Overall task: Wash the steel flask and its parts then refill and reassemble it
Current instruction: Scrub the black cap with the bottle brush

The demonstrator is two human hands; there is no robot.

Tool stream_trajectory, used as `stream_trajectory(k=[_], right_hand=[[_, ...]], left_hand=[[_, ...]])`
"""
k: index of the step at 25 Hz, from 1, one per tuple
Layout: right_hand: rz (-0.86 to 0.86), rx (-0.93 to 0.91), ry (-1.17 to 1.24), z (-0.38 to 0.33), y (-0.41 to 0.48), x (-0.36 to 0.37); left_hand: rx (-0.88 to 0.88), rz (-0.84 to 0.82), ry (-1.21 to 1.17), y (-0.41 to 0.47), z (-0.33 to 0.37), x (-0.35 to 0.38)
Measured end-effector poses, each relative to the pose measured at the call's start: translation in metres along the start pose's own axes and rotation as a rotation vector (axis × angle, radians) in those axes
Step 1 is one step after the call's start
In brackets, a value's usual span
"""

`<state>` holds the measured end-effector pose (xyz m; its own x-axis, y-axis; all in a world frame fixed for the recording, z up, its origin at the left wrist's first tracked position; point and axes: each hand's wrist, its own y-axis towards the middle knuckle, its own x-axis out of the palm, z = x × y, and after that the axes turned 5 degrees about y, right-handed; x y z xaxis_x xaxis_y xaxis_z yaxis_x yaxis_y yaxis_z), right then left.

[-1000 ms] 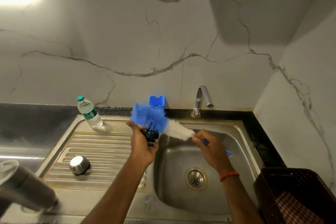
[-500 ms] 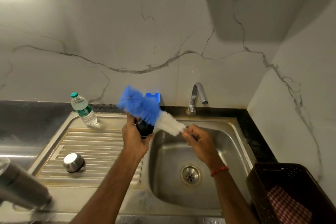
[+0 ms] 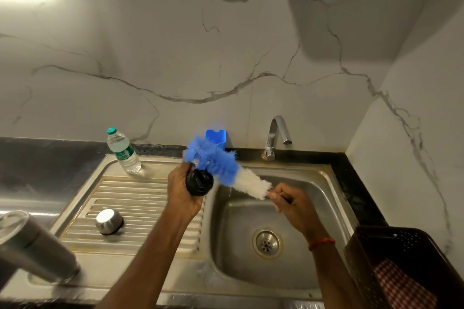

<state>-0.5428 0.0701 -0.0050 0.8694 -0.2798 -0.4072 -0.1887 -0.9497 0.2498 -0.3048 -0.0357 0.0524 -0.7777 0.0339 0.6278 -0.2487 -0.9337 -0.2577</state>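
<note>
Here left fingers (image 3: 181,175) curl round the black stopper (image 3: 199,182), right fingers (image 3: 279,195) pinching the brush (image 3: 218,163) against it

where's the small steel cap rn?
Head view: the steel cap sits on the ribbed drainboard, left of the basin, nearer than the water bottle and right of the steel flask.

Both forearms reach forward, left grip (image 3: 182,193) curled tight, right grip (image 3: 291,202) pinching with fingers bent.
</note>
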Motion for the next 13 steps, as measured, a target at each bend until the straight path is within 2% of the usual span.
stream_trajectory(k=[4,6,9,13], right_hand=[[0.006,-0.107,-0.002,-0.025,0.013,0.029],[-0.004,-0.130,-0.011,-0.023,0.016,0.034],[0.052,-0.061,0.078,0.000,0.000,0.023],[0.052,0.018,0.126,-0.011,0.001,0.053]], left_hand=[[-0.103,0.056,-0.070,-0.002,-0.008,0.002],[-0.084,0.103,-0.098,0.003,0.001,-0.004],[-0.068,0.134,-0.074,0.006,0.014,-0.016],[-0.133,0.053,-0.038,0.003,0.005,-0.007]])
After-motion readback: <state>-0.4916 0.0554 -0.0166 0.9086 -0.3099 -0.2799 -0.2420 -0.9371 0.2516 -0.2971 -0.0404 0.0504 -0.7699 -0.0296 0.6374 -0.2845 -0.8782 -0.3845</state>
